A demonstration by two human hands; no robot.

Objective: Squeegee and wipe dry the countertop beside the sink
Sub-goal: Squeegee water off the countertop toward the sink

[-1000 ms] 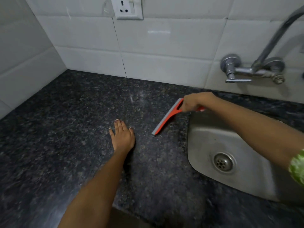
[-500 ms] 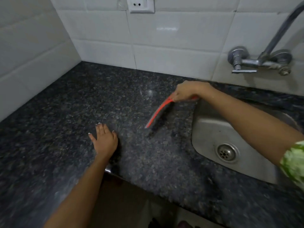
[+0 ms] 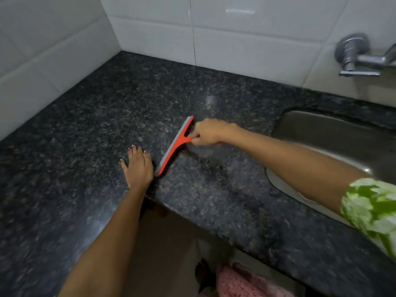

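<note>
Swept leftward from the steel sink [image 3: 334,133], the orange plastic squeegee [image 3: 174,145] now lies on the speckled black granite bench [image 3: 85,125], handle gripped by the right hand [image 3: 209,132], near the flat, released left hand [image 3: 138,168]

So the countertop [image 3: 102,129] runs into a corner, tiled wall [image 3: 246,39] behind it and on its left. Sink [image 3: 334,133] is set into it on the right, tap [image 3: 353,58] on the wall behind that. Left hand [image 3: 138,168] lies flat near the front edge, squeegee [image 3: 174,146] on the counter just right of it, right hand [image 3: 209,133] gripping its handle.
</note>
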